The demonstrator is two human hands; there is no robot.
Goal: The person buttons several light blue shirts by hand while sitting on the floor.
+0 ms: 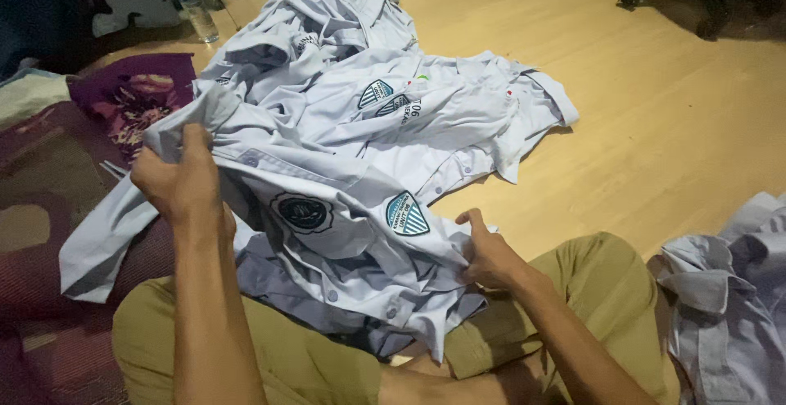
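Over the lap, the left hand [184, 184] and right hand [487, 253] each pinch the pale grey shirt [344, 233], unfolded; a heap of shirts [368, 85] waits at twelve o'clock.

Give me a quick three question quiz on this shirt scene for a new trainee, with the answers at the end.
1. True or false: both hands grip the same pale blue shirt.
2. Which hand is raised higher, pinching a fold of the shirt: A) left hand, B) right hand, C) neither?
3. What stands on the wooden floor at the top left, beyond the pile of shirts?

Key
1. True: the shirt is stretched between them over the lap.
2. A: the left hand holds its fold up, while the right grips the fabric lower, near the knee.
3. A clear plastic bottle.
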